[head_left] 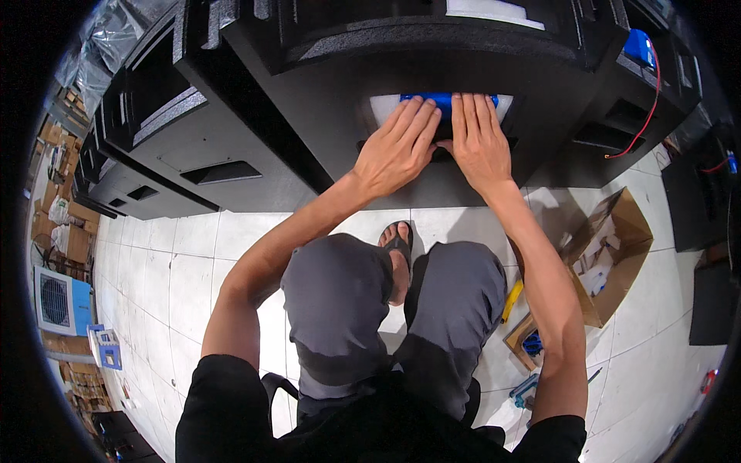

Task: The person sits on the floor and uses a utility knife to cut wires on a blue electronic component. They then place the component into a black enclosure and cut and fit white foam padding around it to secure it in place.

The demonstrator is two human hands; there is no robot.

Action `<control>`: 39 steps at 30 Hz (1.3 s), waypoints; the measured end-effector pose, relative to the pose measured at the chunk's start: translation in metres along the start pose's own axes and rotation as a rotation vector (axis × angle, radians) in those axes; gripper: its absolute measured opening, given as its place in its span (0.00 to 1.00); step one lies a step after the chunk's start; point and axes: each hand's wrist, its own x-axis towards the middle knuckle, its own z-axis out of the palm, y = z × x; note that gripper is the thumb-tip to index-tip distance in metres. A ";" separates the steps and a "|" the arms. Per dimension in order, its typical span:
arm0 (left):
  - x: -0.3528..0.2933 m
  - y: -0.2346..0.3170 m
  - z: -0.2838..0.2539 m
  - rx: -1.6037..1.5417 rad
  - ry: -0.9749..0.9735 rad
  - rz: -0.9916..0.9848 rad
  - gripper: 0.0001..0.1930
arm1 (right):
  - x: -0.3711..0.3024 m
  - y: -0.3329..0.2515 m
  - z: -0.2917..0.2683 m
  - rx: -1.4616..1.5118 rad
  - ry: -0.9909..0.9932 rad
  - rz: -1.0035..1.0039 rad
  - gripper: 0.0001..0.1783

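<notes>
A blue block, which looks like a wrapped battery pack [445, 102], sits in a cut-out in the face of a large black cabinet [324, 116]. White foam [383, 109] shows at both ends of the block. My left hand [397, 147] lies over its left part, fingers stretched out and pressed on it. Beside it, my right hand [480, 144] rests flat over the right part, fingers extended. The two thumbs nearly meet below the block. Much of the block's lower side is hidden by my hands.
More black cabinets [166, 147] stand in a row to the left. On the right cabinet lies another blue pack [639, 49] with a red wire [647, 116]. An open cardboard box [627, 251] with scraps stands on the tiled floor, near a yellow tool [512, 301].
</notes>
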 end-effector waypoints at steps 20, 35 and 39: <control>0.015 0.008 0.037 0.520 -0.029 -0.039 0.23 | 0.007 0.013 0.019 -0.097 0.144 -0.055 0.21; 0.025 0.014 0.021 0.424 -0.211 -0.090 0.30 | 0.009 0.011 0.003 -0.112 -0.009 -0.059 0.25; 0.029 0.011 0.017 0.401 -0.181 -0.104 0.29 | 0.009 0.008 0.014 -0.121 0.039 -0.020 0.29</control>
